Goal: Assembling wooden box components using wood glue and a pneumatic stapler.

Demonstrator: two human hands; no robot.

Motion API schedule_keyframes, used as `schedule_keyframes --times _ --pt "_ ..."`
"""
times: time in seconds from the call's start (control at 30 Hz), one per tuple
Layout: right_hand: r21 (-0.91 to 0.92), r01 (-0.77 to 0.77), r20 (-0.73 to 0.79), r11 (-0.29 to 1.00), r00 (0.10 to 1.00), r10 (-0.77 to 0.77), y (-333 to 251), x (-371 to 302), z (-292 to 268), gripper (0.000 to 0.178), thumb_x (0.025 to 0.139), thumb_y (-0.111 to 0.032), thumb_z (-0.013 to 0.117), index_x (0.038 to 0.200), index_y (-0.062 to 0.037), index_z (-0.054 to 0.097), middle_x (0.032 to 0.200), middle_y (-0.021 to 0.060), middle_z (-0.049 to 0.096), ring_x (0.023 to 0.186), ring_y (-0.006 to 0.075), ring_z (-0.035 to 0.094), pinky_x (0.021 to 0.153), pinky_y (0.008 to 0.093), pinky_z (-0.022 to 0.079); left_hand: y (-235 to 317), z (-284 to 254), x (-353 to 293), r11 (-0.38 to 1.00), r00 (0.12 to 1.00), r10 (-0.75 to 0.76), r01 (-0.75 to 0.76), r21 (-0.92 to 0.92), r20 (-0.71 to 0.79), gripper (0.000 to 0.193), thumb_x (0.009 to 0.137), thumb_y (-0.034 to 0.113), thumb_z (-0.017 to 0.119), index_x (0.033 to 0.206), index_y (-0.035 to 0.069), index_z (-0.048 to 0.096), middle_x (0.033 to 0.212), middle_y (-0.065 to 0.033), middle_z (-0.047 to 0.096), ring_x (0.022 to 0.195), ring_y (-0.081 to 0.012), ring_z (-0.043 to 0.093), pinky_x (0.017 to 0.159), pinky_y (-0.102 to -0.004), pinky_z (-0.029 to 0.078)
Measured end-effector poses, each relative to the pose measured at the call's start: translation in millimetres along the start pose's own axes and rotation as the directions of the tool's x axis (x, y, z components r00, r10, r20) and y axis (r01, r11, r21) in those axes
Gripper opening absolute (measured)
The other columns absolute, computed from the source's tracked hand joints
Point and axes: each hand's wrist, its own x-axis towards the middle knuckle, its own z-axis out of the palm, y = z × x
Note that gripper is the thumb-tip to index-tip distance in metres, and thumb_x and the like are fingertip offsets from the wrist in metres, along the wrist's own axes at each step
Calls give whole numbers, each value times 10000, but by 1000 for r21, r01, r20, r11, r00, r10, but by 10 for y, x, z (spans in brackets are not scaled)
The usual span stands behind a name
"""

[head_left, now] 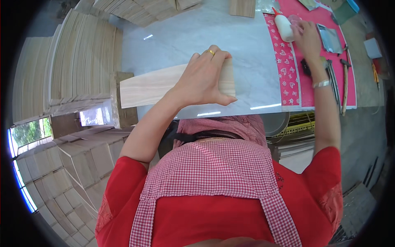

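Note:
A pale wooden board point(150, 84) lies flat on the marbled table near its front edge. My left hand point(203, 78) spans the board near its right end, with the thumb at the near edge and the fingers at the far edge. A gold ring is on one finger. At the upper right, my right hand point(306, 39) is over a pink mat point(306, 96), its fingers bent downward at a clear plastic item point(295, 20). What those fingertips hold is hidden. Just left of them is a white glue bottle point(284, 28) with a red tip.
Tall stacks of thin wooden boards point(82, 57) line the table's left side. A hammer point(345, 84), a metal tool point(333, 82) and a silvery clear-wrapped pack point(330, 39) lie on the mat. Another wood piece point(242, 7) is at the table's far side.

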Motion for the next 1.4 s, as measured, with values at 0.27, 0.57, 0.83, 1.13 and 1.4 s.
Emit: schedule_keyframes --times 0.27,0.57,0.83,1.13,1.4 --pt "774 -13 115 633 986 -120 -1925 -1338 -226 404 980 -208 562 1299 40 549 1290 205 543 1157 316 566 997 385 441 -33 52 -24 1000 997 26 -27 -15 -67 850 535 396 822 1210 -15 509 1127 -174 535 970 -340 545 853 -403 408" --pt "762 -211 370 612 918 -144 -1687 -1718 -784 398 973 -212 566 1267 57 559 1331 219 545 1222 358 535 1051 410 408 -79 97 -33 998 992 54 -55 -4 -117 836 535 403 820 1195 -12 518 1117 -166 547 999 -321 555 854 -390 410" --pt "-244 -115 94 963 985 142 8 -1509 -986 579 843 -272 752 1299 13 538 1189 245 599 1130 399 549 949 459 457 -150 115 -59 996 990 83 -86 -24 -118 870 537 434 855 1203 -23 532 1138 -170 558 1081 -329 559 910 -392 414" --pt "-236 -207 315 950 908 276 661 -1297 -821 572 779 -249 745 1227 51 555 1005 268 667 892 382 659 766 469 511 -200 123 -74 984 982 171 -165 73 -85 883 519 420 890 1191 -46 558 1151 -189 569 1103 -333 554 938 -408 429" --pt "-140 -359 575 923 729 371 -340 -559 -1541 310 779 -153 706 975 74 628 662 106 653 541 202 620 518 358 480 -180 87 -114 989 990 117 -109 102 -75 818 544 464 863 1128 -38 585 1108 -179 608 1045 -306 564 919 -408 413"
